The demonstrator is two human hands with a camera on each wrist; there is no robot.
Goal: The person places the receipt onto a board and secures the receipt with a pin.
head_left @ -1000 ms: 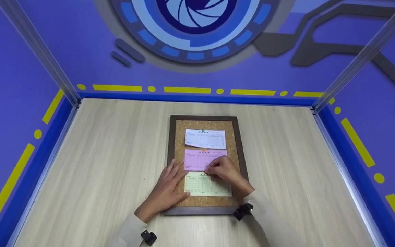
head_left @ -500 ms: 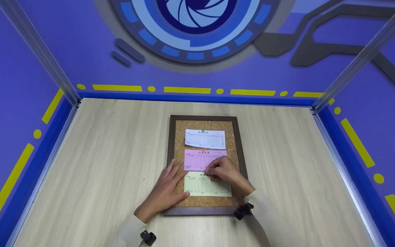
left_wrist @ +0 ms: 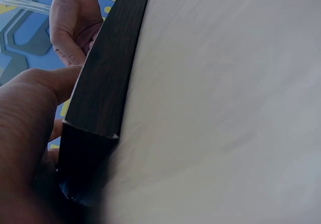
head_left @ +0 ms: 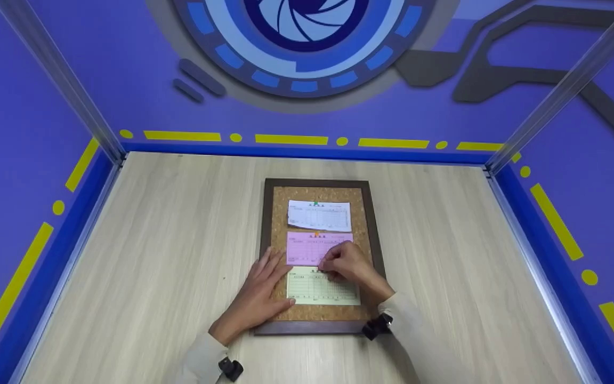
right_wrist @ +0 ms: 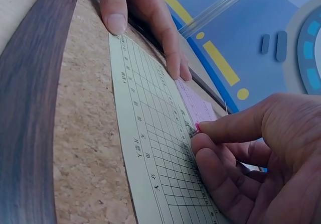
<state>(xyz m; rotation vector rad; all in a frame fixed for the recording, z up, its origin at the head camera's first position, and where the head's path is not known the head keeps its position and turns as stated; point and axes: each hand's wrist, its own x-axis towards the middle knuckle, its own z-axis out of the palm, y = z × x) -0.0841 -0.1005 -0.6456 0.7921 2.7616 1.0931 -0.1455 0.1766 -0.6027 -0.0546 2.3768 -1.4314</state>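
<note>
A dark-framed cork board (head_left: 322,313) lies on the table, bearing white (head_left: 320,215), pink (head_left: 304,249) and pale green (head_left: 307,292) slips, top to bottom. Between thumb and fingers, my right hand (head_left: 350,264) pinches a pink push pin (right_wrist: 197,127) at the upper middle of the green slip. The right wrist view shows the pin's point at the paper; how deep it sits I cannot tell. My left hand (head_left: 259,293) rests on the board's left side, fingers spread, its thumb touching the green slip's lower left corner.
A green pin (head_left: 316,203) stands at the white slip's top edge, an orange pin (head_left: 316,234) at the pink slip's. Blue-purple panels (head_left: 126,96) enclose the wooden table (head_left: 179,224) at the back and sides, with clear posts (head_left: 568,80) at the corners.
</note>
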